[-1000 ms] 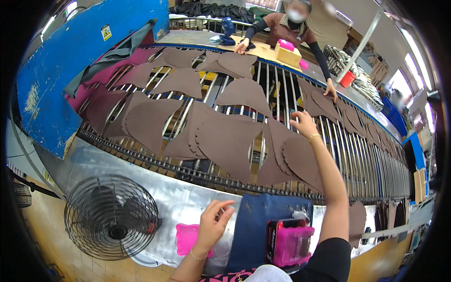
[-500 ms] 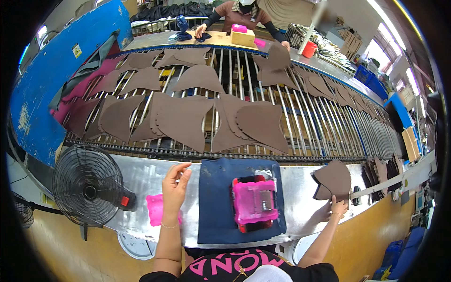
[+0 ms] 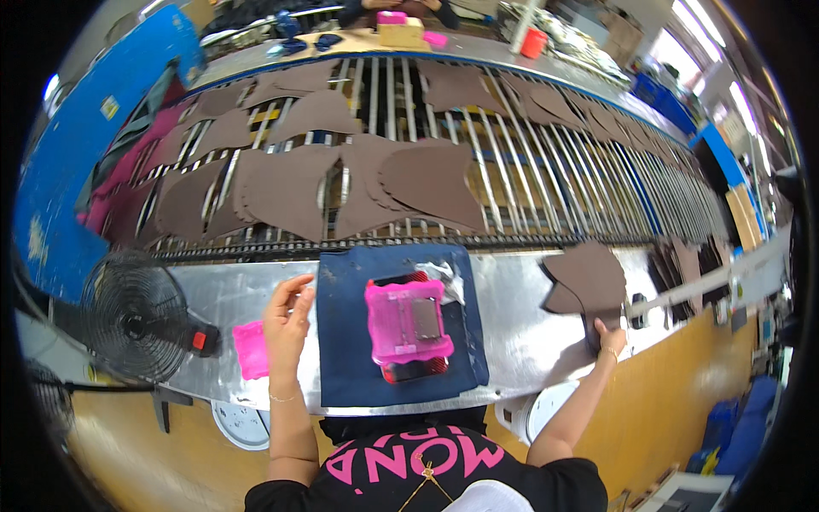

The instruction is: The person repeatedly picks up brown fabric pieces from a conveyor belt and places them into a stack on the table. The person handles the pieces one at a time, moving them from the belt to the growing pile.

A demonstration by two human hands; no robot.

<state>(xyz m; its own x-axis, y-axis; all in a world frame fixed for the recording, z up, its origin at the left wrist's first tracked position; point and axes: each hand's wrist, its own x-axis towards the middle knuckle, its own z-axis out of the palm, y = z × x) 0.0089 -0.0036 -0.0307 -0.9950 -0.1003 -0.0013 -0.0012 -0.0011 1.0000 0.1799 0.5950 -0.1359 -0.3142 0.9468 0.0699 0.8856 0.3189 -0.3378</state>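
My left hand (image 3: 288, 322) hangs above the metal table (image 3: 516, 333), between a small pink sheet (image 3: 250, 350) and a dark blue cloth (image 3: 341, 341). It holds nothing, its fingers loosely bent and apart. At the right, my right hand (image 3: 609, 336) grips the lower end of dark brown cut pieces (image 3: 589, 277), flat and leather-like with curved edges. They overlap, so how many it grips I cannot tell. A pink wavy-edged pad (image 3: 395, 324) with a grey rectangle lies on the blue cloth, over something black and red.
Beyond the table runs a rack of metal bars (image 3: 512, 192) bearing several brown pieces (image 3: 286, 192). A black fan (image 3: 136, 320) stands left, near a blue machine panel (image 3: 77, 162). More dark pieces (image 3: 682, 269) stand at the right end. Another person (image 3: 397, 8) is across the rack.
The view has shifted, so things sit higher and further left. My right hand now holds the brown pieces' lower end, which bends down. A piece by the person opposite has left the rack.
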